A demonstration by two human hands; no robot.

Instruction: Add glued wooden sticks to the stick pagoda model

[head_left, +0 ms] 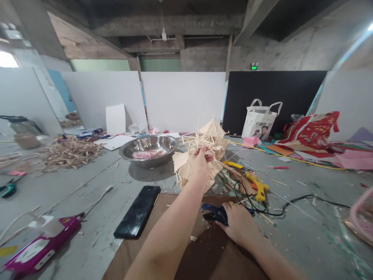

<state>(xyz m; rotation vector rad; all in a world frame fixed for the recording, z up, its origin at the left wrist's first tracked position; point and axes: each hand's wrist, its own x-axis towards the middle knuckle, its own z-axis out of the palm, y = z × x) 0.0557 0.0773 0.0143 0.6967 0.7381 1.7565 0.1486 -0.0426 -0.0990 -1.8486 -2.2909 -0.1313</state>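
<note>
My left hand [200, 159] reaches forward over a model building made of thin wooden sticks [182, 165], its fingers curled together at the model's upper part. Whatever sits between those fingertips is hidden or too small to make out. A pointed stick roof [213, 128] rises at the back of the model. Lower right, my right hand [237, 221] is wrapped round a dark blue hand cutter [214, 213], which lies low over a brown board [201, 252]. The cutter's jaws point left and stand apart, with nothing seen between them.
A black phone [137, 212] lies left of the board, near a purple power strip [43, 245]. Behind are a steel basin [148, 163] and a heap of sticks [68, 155]. Yellow glue gun [258, 186] and its black cord [287, 210] lie right, before a white bag [258, 120].
</note>
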